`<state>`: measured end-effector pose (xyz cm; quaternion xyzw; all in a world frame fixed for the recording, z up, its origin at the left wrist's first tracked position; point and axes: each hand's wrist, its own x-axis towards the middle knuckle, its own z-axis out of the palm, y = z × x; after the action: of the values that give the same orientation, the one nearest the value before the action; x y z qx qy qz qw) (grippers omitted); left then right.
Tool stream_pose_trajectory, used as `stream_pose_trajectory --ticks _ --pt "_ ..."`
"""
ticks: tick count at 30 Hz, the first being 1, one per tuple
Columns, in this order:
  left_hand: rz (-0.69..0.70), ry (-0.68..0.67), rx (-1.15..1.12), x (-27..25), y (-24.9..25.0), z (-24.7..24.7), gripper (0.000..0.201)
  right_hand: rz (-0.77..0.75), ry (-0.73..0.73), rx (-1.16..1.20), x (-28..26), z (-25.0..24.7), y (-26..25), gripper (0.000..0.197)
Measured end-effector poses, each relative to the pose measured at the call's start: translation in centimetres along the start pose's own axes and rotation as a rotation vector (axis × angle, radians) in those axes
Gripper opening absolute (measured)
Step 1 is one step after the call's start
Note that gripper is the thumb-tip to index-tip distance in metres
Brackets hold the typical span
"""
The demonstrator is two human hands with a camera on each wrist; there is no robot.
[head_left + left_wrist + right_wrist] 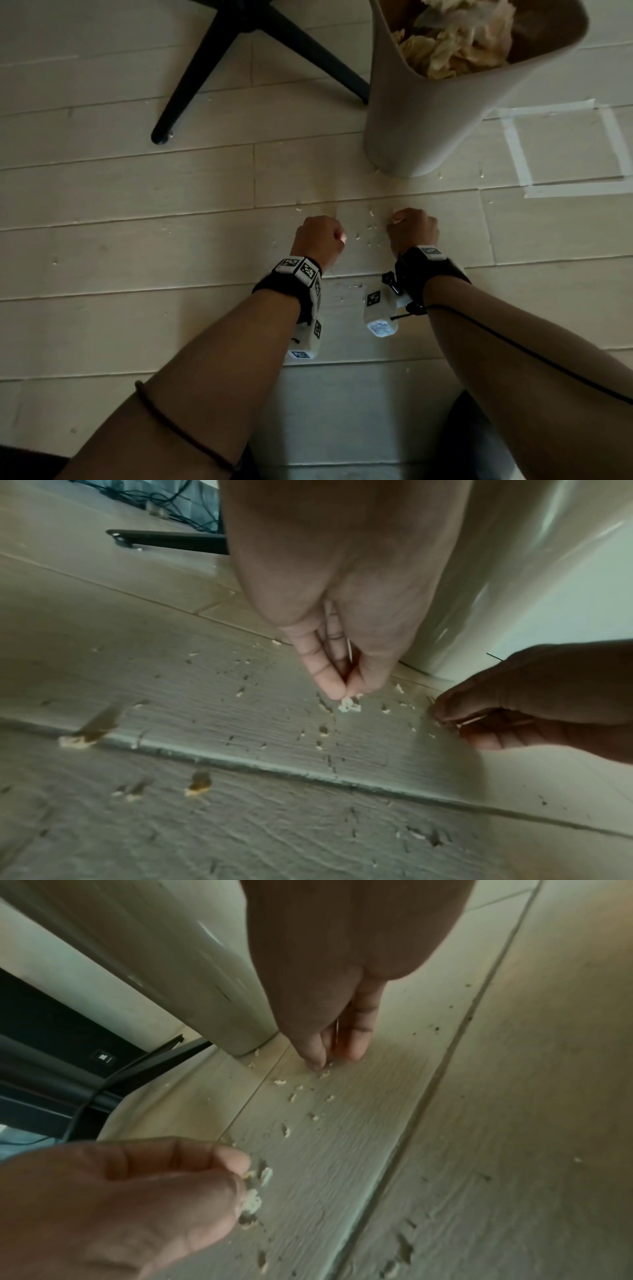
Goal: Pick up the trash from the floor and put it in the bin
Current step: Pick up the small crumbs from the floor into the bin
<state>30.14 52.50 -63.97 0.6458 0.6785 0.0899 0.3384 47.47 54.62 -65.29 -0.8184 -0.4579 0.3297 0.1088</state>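
Note:
Small pale crumbs of trash (371,228) lie scattered on the light plank floor between my two hands. My left hand (325,236) is down at the floor with its fingers curled, and thumb and fingertip (334,689) pinch a white crumb (349,705). My right hand (407,224) is a little to the right, close to the foot of the beige bin (421,113). Its thumb and fingertips (316,1061) close on a tiny crumb (330,1065) at the floor. The bin holds crumpled paper (455,41).
A black chair base (219,68) spreads over the floor at the upper left. A square of pale tape (565,147) marks the floor right of the bin. Dark cables (103,1091) run along the wall behind it. More crumbs (198,785) lie nearer to me.

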Motion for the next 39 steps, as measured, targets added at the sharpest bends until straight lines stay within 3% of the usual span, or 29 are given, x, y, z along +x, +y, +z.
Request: stream_pose_trajectory --ticks 7,14,20,24,32,39 --pt "0.071 0.005 0.165 0.4 0.0 2.0 0.023 -0.027 -0.001 -0.134 0.1 0.4 0.2 0.027" --pt "0.123 0.008 0.24 0.2 -0.2 3.0 0.019 -0.035 -0.081 -0.149 0.3 0.5 0.1 0.03" --pt "-0.05 0.05 0.147 0.5 -1.3 2.0 0.015 -0.105 -0.132 -0.005 1.0 0.2 -1.3 0.029" --pt "-0.069 0.109 0.14 1.3 -2.1 0.7 0.016 -0.149 -0.199 0.013 1.0 0.9 -2.4 0.027" --pt "0.026 0.138 0.193 2.5 -2.2 -0.1 0.024 -0.172 -0.205 -0.045 0.7 1.8 -3.0 0.026" --pt "0.09 0.143 0.261 2.4 -2.3 0.1 0.022 -0.311 -0.209 -0.078 -0.2 2.8 -4.4 0.022"
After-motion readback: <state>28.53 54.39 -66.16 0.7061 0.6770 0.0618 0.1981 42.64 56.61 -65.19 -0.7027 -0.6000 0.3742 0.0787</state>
